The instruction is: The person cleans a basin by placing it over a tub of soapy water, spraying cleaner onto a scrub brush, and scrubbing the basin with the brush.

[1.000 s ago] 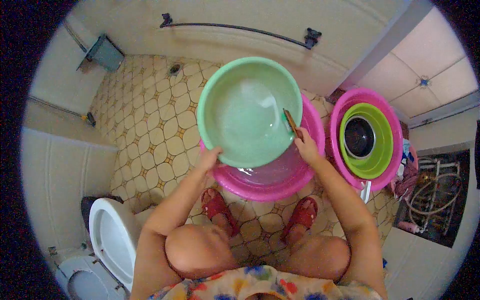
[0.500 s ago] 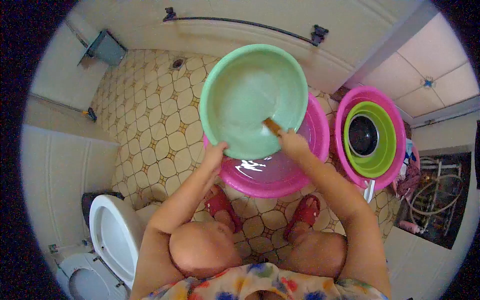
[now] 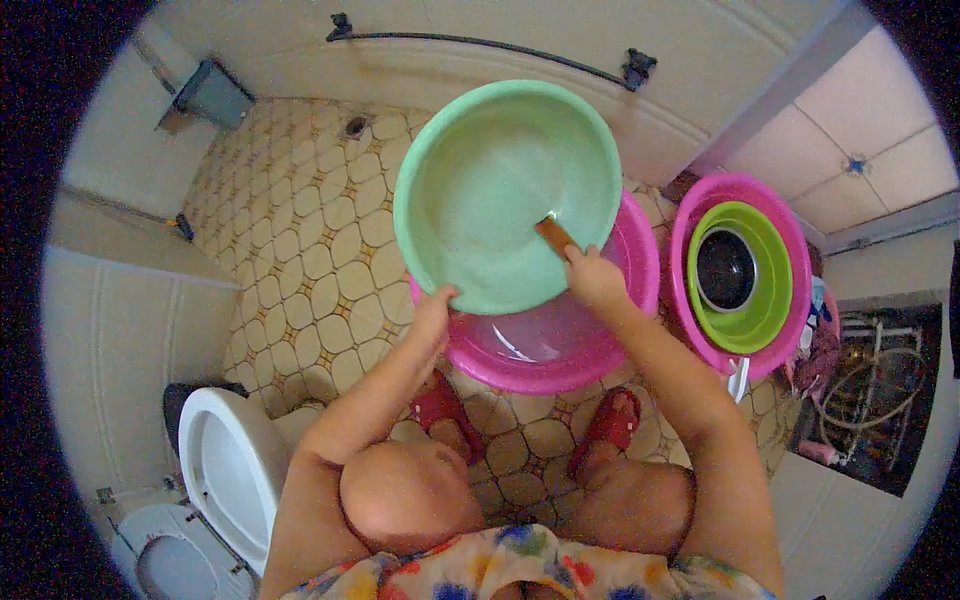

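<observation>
The left hand (image 3: 432, 312) is gripping the green tub (image 3: 505, 195) while the right hand (image 3: 596, 280) is holding a brown brush (image 3: 556, 236) inside it.

The floor of cream, rounded tiles with small brown diamond insets (image 3: 290, 230) carries a large round pink plastic basin (image 3: 540, 378). To its right stands another round pink plastic basin (image 3: 687, 330). Two red open-toed slippers (image 3: 612, 420) rest on the tiles near the first basin.

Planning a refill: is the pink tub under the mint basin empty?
Not empty: the pink tub shows glinting liquid; fill level unclear.
</observation>
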Demonstrator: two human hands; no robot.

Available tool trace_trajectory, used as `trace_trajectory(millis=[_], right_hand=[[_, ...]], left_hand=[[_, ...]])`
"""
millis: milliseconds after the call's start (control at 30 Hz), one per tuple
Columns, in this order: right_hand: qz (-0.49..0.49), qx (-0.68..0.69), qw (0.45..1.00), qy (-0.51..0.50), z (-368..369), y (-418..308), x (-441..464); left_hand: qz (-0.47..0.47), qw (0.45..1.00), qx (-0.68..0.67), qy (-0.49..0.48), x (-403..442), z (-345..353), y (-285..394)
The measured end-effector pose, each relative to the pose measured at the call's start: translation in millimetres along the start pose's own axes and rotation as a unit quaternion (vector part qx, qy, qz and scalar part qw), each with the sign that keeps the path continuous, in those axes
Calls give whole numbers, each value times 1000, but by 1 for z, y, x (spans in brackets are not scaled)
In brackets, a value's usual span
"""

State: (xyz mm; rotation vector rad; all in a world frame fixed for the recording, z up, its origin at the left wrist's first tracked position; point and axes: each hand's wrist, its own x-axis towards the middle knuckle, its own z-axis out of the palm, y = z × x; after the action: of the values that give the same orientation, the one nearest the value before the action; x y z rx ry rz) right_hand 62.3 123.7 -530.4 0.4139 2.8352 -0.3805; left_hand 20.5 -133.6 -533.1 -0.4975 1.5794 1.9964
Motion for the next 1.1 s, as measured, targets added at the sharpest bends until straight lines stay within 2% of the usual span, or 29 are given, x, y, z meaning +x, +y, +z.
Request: trace_trajectory(millis=[100, 167, 200, 267, 300, 400, 500, 600, 700, 800, 900, 967, 1033, 1100], right_hand=[[-85, 142, 986, -32, 34, -11, -9], [-120, 314, 940, -56, 39, -36, -25], [-135, 397, 905, -67, 38, -43, -32], [-154, 411, 896, -65, 28, -40, -44], [-164, 418, 891, -63, 23, -37, -46], [-76, 137, 988, -11, 15, 0, -41], [12, 41, 999, 29, -2, 19, -33], [-15, 78, 997, 15, 7, 3, -45], [-175, 295, 938, 54, 37, -28, -52], [-123, 449, 883, -54, 2, -67, -51], [-82, 446, 885, -108, -8, -68, -35], [-77, 338, 936, -63, -7, -49, -23], [-54, 173, 983, 13, -1, -30, -22], [-75, 187, 980, 4, 8, -29, -23]], left_hand=[[10, 1000, 7, -7, 0, 3, 3], [53, 998, 30, -3, 4, 4, -5], [35, 999, 1, 1, 9, 2, -7], [-3, 998, -56, 9, 17, -6, -10], [9, 998, -60, -5, 21, -10, -11], [26, 998, -60, -21, 20, -11, -13], [19, 999, -35, 5, 5, -2, -7], [30, 999, -23, 11, 4, 2, -6], [18, 999, -44, -9, 3, 10, -3], [-13, 997, -64, -35, 3, 17, -12], [5, 994, -100, -43, -1, 27, -4], [6, 989, -145, -26, 19, 13, -14], [20, 996, -90, 12, 9, 16, -4], [20, 998, -62, 20, 5, 19, -2]])
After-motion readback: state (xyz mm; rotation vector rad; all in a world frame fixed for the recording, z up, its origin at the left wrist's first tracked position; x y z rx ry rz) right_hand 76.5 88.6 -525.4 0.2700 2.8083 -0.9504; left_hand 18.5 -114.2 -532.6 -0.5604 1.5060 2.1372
